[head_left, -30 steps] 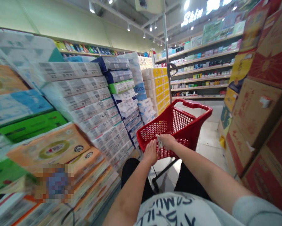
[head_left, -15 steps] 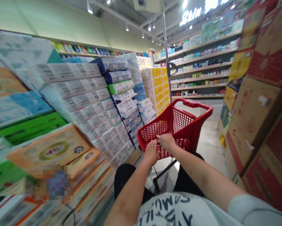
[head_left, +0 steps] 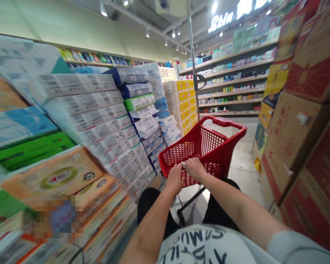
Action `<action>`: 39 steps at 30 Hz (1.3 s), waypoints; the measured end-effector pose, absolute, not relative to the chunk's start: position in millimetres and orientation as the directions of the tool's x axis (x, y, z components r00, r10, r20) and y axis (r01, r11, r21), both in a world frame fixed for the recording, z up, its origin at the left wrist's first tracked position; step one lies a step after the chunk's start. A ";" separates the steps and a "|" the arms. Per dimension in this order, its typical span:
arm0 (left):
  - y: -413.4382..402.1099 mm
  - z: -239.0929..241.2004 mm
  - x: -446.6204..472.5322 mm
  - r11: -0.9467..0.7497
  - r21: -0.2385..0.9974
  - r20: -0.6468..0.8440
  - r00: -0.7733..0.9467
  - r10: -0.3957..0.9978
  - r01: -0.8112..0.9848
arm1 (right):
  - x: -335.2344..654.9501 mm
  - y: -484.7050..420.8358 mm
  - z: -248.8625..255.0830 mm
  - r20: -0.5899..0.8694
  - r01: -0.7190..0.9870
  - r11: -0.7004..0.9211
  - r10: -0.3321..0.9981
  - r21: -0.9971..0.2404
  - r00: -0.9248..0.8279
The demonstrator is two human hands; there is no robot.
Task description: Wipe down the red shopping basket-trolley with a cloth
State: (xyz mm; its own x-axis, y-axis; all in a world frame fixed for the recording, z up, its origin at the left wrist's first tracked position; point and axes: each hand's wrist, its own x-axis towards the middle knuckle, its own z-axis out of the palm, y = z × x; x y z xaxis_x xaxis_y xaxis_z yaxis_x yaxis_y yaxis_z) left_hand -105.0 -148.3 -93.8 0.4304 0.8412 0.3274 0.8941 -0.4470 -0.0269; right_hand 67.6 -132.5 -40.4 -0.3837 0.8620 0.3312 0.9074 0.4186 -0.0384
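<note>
A red plastic shopping cart (head_left: 222, 157) stands right in front of me, with its meshed basket turned at an angle and its handle at the far side. My left hand (head_left: 175, 179) is closed over the near rim of the basket. Close beside it, my right hand (head_left: 194, 169) grips the same rim. A small whitish bit shows by the right fingertips, too small to name. Fingertips of both hands are partly hidden behind the rim. No goods show in the visible part of the basket.
Stacked tissue packs (head_left: 98, 113) line the left side, with orange packs (head_left: 57, 176) nearest me. Cardboard cartons (head_left: 288, 128) are piled on the right. A metal pole (head_left: 193, 58) rises beyond the cart, before shelves of small goods (head_left: 236, 82). Pale floor tiles (head_left: 243, 157) run between.
The cart and the surroundings have shifted slightly left in view. Both hands stay on the basket rim.
</note>
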 end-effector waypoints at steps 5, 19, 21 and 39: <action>-143.0 -97.0 -108.5 -0.428 -0.026 0.336 0.411 0.847 0.903 | 70.7 -116.3 -26.0 0.210 0.895 0.441 0.884 -0.072 -0.418; -150.4 -94.3 -114.1 -0.425 -0.035 0.314 0.414 0.854 0.904 | 65.3 -118.1 -15.9 0.198 0.935 0.339 0.928 -0.103 -0.315; -149.2 -96.2 -114.4 -0.427 -0.046 0.337 0.417 0.844 0.903 | 66.7 -123.8 -20.8 0.284 0.929 0.361 0.901 -0.077 -0.326; -157.4 -92.3 -114.0 -0.412 -0.013 0.315 0.395 0.863 0.911 | 61.7 -106.2 -24.3 0.173 0.919 0.393 0.907 -0.025 -0.383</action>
